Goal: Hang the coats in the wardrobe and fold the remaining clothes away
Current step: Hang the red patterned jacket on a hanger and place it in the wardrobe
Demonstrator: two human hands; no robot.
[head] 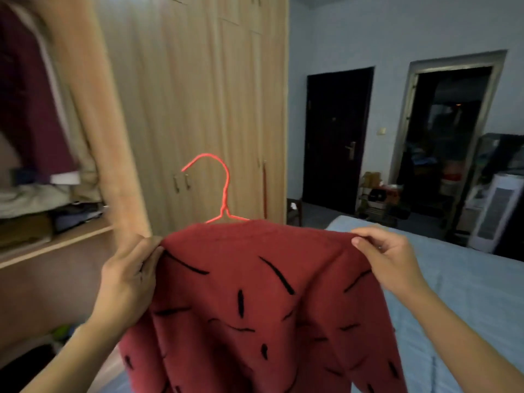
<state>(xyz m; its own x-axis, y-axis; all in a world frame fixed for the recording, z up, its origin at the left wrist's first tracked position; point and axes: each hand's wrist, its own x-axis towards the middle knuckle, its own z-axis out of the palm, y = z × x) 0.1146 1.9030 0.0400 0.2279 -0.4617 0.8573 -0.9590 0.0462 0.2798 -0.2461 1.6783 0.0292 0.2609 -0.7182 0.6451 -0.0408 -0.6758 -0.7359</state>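
A person holds a red coat (255, 293) up by its shoulders, between bed and wardrobe. The left hand (129, 275) grips the left shoulder, fingers curled into the cloth; the right hand (388, 258) pinches the right shoulder between thumb and fingers. The coat hangs from a red wire hanger (219, 191) threaded through its neck, shoulder line running left to right between the hands and the body dropping straight down out of view. The hook rises upright above the collar, midway between the hands, its open end curling left toward the open wardrobe (56, 137). That opening lies to the left, so the left hand is nearer, and the hook already seems to face the way it must go. Behind, the bed (467, 279) spreads to the right; beyond stand shut wardrobe doors (198, 109) and two dark doorways (337, 137).
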